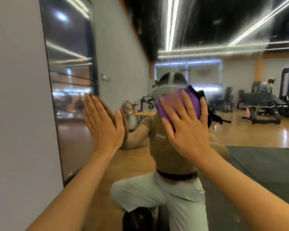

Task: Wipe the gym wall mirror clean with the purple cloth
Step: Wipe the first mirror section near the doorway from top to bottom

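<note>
The wall mirror (232, 80) fills most of the head view, its dark left edge against the grey wall. My right hand (185, 129) lies flat with spread fingers on the purple cloth (193, 101) and presses it against the glass at centre. The cloth is bunched under the fingers and shows above and between them. My left hand (102, 124) is flat on the glass to the left, fingers straight and together, and holds nothing. The mirror reflects me kneeling, with streaks on the upper glass.
A grey wall (15, 114) stands at the left of the mirror's edge. A second dark mirror panel (68, 64) is set in it. The reflection shows gym machines (265, 104), a wooden floor, a black mat (265, 164) and another person far right.
</note>
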Action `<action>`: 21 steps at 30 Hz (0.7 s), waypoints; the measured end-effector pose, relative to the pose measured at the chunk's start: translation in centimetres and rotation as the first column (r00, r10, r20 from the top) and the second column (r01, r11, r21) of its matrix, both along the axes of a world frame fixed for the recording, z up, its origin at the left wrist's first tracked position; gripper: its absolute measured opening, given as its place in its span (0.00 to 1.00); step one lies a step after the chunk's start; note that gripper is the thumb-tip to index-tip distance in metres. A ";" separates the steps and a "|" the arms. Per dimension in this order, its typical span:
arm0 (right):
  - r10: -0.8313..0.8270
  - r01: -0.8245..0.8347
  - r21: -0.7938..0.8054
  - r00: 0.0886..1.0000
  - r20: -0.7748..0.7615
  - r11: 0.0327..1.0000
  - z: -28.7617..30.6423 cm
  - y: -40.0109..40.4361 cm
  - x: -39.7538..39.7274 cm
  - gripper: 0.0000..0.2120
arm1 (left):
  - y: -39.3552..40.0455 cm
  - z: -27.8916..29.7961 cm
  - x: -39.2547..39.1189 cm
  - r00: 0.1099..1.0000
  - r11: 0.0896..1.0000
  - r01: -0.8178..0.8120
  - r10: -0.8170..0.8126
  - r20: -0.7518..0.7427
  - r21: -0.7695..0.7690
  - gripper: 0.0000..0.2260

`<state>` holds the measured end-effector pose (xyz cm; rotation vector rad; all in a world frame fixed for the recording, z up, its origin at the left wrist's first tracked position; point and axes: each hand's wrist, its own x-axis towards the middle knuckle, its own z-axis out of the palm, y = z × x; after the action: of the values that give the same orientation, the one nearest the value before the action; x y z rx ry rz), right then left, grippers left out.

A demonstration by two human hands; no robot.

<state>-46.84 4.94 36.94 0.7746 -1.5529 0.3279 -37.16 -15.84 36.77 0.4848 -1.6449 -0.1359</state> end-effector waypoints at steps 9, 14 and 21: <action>0.016 -0.016 0.141 1.000 -0.004 0.990 -9.1 1.0 0.5 0.26 | 1.4 0.3 -0.7 0.998 0.997 0.010 -0.005 -0.056 0.083 0.36; -0.023 0.033 0.360 0.999 -0.031 0.932 -15.8 3.2 -0.2 0.26 | 2.3 -0.2 -1.1 0.999 0.999 0.008 -0.006 -0.052 0.035 0.36; 0.048 -0.036 0.143 0.995 -0.084 0.989 -2.7 4.7 -2.1 0.25 | 3.3 0.2 -1.7 0.996 1.000 0.012 -0.011 -0.092 0.006 0.32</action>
<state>-48.91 9.60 34.26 0.9214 -1.4905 0.2134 -38.82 -12.50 36.96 0.4674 -1.5583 -0.1695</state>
